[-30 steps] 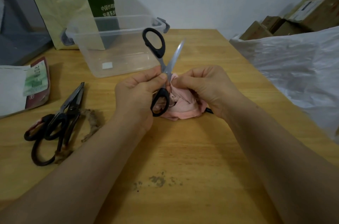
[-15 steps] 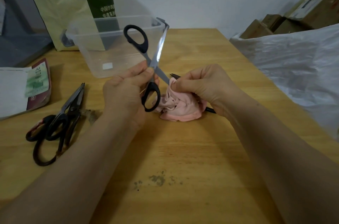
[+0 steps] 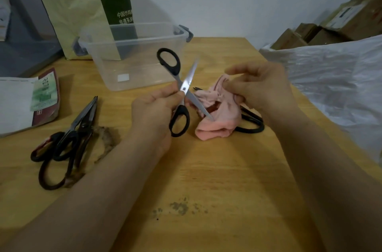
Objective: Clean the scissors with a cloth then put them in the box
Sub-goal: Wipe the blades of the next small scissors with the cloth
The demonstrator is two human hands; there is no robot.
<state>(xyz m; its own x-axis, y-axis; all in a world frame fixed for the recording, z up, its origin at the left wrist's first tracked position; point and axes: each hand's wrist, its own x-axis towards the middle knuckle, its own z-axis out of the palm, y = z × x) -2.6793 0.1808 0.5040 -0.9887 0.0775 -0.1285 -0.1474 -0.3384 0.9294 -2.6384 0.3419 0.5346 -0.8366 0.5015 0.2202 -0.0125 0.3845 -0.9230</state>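
Left hand [image 3: 153,111] pinched the opened black-handled scissors [image 3: 187,84] at the pivot; right hand [image 3: 262,88], blurred, gripped the pink cloth [image 3: 219,119].

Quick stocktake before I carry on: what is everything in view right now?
held scissors: one, black handles, silver blades open, centre
cloth: one, pink, crumpled, right of them
box: one, clear plastic, behind
old scissors: pile, dark, rusty, left; count unclear
buried scissors: one, black, partly under cloth
bag: one, yellow-green, behind box
packet: one, red-white, far left
sack: one, white, right
cartons: several, brown, far right
table: one, wooden
left hand: holds held scissors near pivot
right hand: blurred, seems to pinch cloth
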